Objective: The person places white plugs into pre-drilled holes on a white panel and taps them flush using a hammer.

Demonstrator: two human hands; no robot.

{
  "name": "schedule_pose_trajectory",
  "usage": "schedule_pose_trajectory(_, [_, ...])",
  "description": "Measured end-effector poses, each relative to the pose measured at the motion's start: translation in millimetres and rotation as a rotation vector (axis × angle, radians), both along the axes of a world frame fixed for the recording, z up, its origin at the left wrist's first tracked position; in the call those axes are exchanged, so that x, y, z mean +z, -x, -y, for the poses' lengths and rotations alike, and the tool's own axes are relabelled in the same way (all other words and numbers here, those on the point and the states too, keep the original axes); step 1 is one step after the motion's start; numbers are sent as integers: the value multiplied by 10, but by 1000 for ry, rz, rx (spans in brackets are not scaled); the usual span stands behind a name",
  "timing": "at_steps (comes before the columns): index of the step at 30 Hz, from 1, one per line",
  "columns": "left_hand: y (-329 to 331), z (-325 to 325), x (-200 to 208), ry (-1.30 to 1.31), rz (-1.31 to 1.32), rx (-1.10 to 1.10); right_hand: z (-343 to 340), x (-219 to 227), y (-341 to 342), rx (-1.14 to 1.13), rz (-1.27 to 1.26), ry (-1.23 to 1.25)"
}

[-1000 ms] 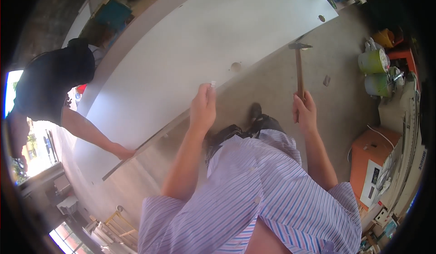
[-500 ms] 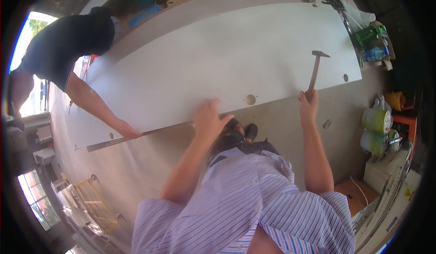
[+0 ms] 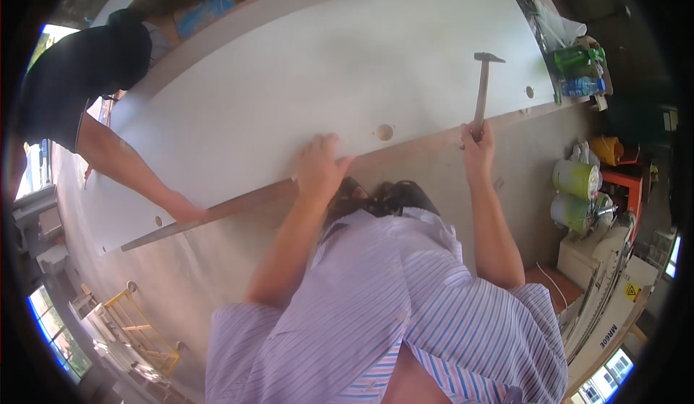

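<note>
One dark-headed, wooden-handled hammer (image 3: pixel 482 89), right grip (image 3: pixel 478 149) grasping it, one white panel (image 3: pixel 289 93), three large holes (image 3: pixel 383 132), left grip (image 3: pixel 318 169) at edge, can't tell its hold

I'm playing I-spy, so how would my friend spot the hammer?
Find the big white panel. Toward its right end, the person's right grip holds the hammer, head up in the picture. Unlike the round holes to either side, it has a dark head on a brownish handle.

A hammer (image 3: pixel 482 89) and holed white panel (image 3: pixel 325 79) show a workshop.
</note>
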State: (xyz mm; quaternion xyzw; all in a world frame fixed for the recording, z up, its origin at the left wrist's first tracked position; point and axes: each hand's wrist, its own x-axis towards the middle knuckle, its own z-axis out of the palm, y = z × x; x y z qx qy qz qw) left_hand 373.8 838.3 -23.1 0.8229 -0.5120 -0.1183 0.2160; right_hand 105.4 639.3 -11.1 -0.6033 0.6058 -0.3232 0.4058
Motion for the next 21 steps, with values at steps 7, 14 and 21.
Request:
schedule_pose_trajectory(7, [47, 90, 85, -12, -12, 53, -150, 139, 16, 96, 136, -183])
schedule_pose_trajectory(14, [185, 131, 82, 110, -204, 155, -418, 166, 233, 329, 57, -331])
schedule_pose_trajectory(21, [396, 309, 237, -30, -225, 225, -534, 213, 465, 414, -29, -224])
